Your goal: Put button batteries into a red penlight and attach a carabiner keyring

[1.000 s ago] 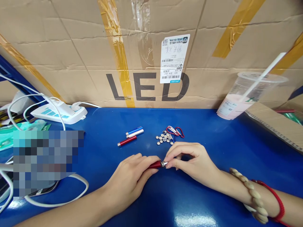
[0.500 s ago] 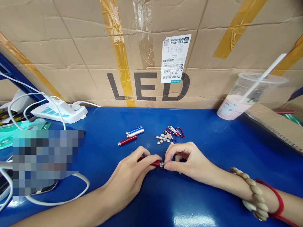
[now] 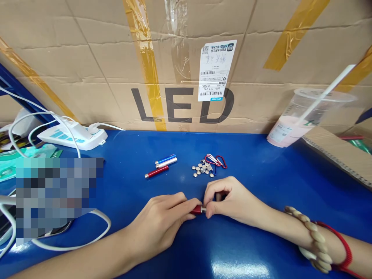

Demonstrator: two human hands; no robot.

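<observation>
My left hand (image 3: 171, 217) is closed round a slim red mini flashlight (image 3: 197, 210), most of which is hidden under the fingers. At its right end, the thumb and forefinger of my right hand (image 3: 222, 201) pinch the small silver end cap (image 3: 204, 209). Whether that cap sits fully in the tube I cannot tell. Behind my hands lie another red flashlight (image 3: 157, 172), a silver flashlight (image 3: 167, 163) and a blue flashlight (image 3: 165, 159). Several button cells (image 3: 200, 169) are scattered beside red carabiner clips (image 3: 221, 161) beyond my right hand.
A large cardboard box (image 3: 101, 77) stands along the back of the blue table (image 3: 186, 248). On the left are a white power strip (image 3: 78, 139), cables and a blurred-out object (image 3: 58, 197). A plastic cup (image 3: 290, 128) with a straw stands back right near a cardboard piece (image 3: 337, 155).
Both hands have shifted slightly down and to the right with the red flashlight. Less of its tube shows, and my right fingers still pinch the silver end.
</observation>
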